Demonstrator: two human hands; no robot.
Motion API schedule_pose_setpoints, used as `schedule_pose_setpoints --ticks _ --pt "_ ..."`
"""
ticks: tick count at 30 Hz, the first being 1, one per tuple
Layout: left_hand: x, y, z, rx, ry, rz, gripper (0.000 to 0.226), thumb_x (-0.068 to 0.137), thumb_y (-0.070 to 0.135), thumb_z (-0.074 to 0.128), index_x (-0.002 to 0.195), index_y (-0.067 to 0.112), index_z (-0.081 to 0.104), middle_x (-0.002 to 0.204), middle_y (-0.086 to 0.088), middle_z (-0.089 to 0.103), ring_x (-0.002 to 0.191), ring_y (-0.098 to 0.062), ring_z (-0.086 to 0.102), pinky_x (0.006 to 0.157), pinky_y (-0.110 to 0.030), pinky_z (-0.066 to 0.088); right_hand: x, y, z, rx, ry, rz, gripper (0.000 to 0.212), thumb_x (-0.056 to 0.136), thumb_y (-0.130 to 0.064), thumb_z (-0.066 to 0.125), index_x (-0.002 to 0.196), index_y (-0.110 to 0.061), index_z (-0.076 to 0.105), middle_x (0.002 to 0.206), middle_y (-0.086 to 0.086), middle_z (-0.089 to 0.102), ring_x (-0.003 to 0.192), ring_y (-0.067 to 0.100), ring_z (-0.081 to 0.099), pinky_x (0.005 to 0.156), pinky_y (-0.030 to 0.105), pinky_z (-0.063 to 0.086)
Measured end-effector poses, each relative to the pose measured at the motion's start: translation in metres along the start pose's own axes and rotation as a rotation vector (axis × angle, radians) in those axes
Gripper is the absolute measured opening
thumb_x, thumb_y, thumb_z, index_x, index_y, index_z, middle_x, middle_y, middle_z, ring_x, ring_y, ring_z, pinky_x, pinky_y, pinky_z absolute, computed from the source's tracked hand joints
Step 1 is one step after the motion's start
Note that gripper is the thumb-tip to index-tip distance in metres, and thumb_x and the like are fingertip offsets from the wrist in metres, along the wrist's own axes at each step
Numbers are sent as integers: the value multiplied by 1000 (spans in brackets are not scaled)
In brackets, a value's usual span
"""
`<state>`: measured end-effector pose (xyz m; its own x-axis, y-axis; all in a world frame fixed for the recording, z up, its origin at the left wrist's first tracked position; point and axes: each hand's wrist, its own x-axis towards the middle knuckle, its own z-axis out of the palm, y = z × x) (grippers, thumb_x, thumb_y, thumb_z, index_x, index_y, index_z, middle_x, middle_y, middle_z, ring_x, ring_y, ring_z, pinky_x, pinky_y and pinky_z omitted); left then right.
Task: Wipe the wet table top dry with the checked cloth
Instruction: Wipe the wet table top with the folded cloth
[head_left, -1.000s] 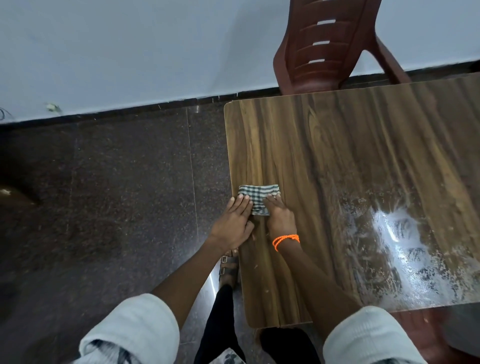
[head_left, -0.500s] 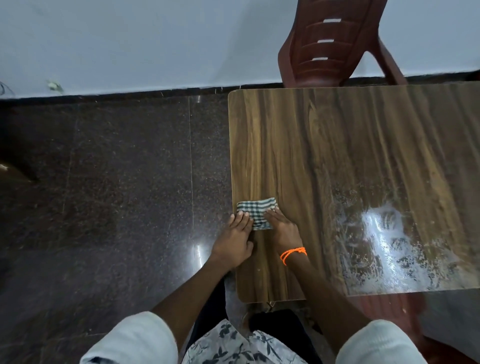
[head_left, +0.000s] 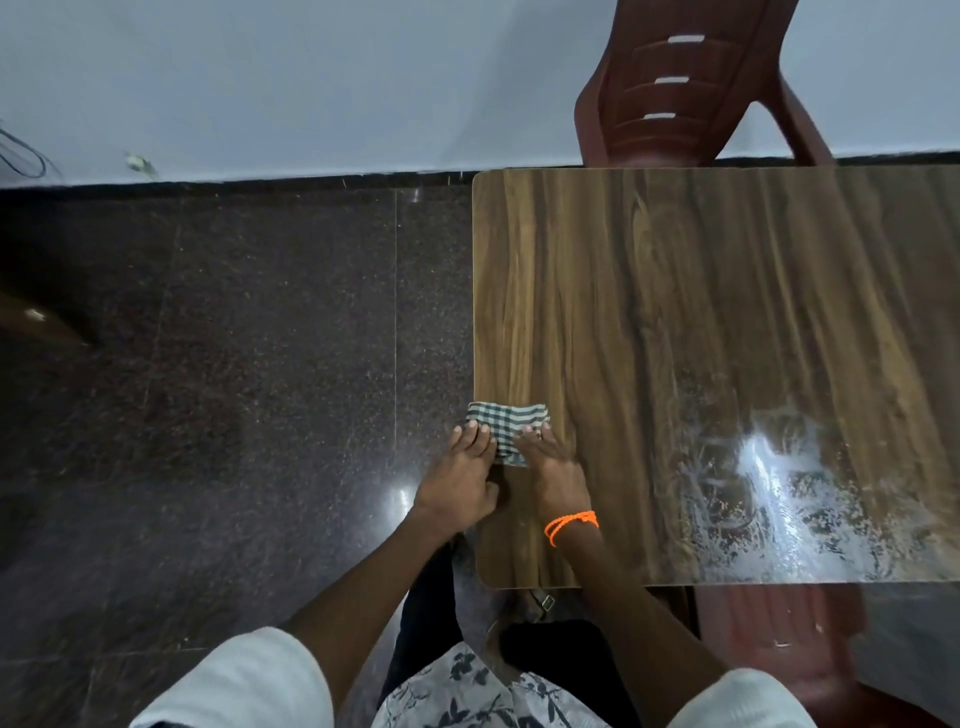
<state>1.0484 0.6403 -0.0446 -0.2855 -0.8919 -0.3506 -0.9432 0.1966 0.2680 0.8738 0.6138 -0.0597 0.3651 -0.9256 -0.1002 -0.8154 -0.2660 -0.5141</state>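
A small folded green-and-white checked cloth (head_left: 506, 423) lies at the left edge of the wood-grain table top (head_left: 675, 312), slightly overhanging it. My left hand (head_left: 460, 480) and my right hand (head_left: 553, 465) both press flat on the cloth's near side, fingers together. The right wrist wears an orange thread. A shiny wet patch (head_left: 779, 493) with streaks and droplets covers the table's near right part, well to the right of the cloth.
A dark red plastic chair (head_left: 685, 88) stands behind the table's far edge against the pale wall. Dark polished floor tiles (head_left: 234, 389) spread to the left. A second reddish chair (head_left: 779, 634) shows below the table's near edge.
Both hands and the cloth have slid toward the table's left edge, so the cloth now hangs slightly over it. The camera has pulled back and up.
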Motion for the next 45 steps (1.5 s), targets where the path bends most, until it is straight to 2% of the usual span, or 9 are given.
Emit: schedule_pose_setpoints --ticks 5,8,11,14,20,24,33,38,45 --pt "1 27 6 11 -2 39 75 86 37 38 153 4 27 161 -15 21 151 -28 8 123 -43 3 -13 31 -8 13 25 73 53 70 11 64 116 -17 67 126 3 63 125 22 51 85 35 55" --pt "16 26 -1 -3 16 39 72 88 32 46 152 4 28 161 -14 21 151 -27 9 122 -43 1 0 31 -7 66 93 136 55 69 15 63 115 -14 67 122 6 65 123 26 53 91 37 52" --pt "17 14 -3 -93 55 18 71 87 24 52 152 5 30 161 -12 23 151 -25 9 122 -40 -5 8 20 -1 83 127 122 50 70 17 60 111 -11 69 118 9 67 121 29 55 85 37 54" --pt "3 2 3 -180 85 -41 70 85 20 53 150 4 34 160 -13 26 151 -25 11 122 -37 -8 4 9 8 64 66 42 49 71 15 61 111 -12 69 121 9 65 123 31 52 84 37 53" --pt "-54 15 41 -72 69 -25 76 78 30 48 148 1 37 156 -17 33 149 -29 18 122 -38 -3 -47 6 15 26 -86 -58 60 62 13 71 115 -14 67 127 5 62 128 29 47 83 36 55" --pt "-72 45 59 -26 19 -21 79 78 34 45 151 5 33 159 -14 27 151 -26 11 123 -42 5 -77 27 6 38 -44 -84 60 66 17 63 114 -17 68 126 1 62 126 23 49 84 32 53" --pt "-51 40 41 -83 71 -7 72 85 20 51 152 7 31 161 -10 23 151 -23 10 123 -40 -5 -59 12 9 99 86 75 42 75 13 62 110 -10 70 120 8 66 121 33 53 81 44 56" --pt "-73 26 54 -168 111 -18 70 77 19 41 144 1 44 154 -15 37 148 -26 23 123 -41 4 -80 -2 28 87 63 45 49 73 16 60 112 -12 69 124 6 64 125 30 51 87 38 54" --pt "-108 45 70 36 35 76 71 81 29 36 147 4 41 155 -15 37 148 -29 22 122 -47 11 -133 0 28 61 46 46 54 71 13 64 114 -20 69 126 0 62 127 20 48 88 32 53"
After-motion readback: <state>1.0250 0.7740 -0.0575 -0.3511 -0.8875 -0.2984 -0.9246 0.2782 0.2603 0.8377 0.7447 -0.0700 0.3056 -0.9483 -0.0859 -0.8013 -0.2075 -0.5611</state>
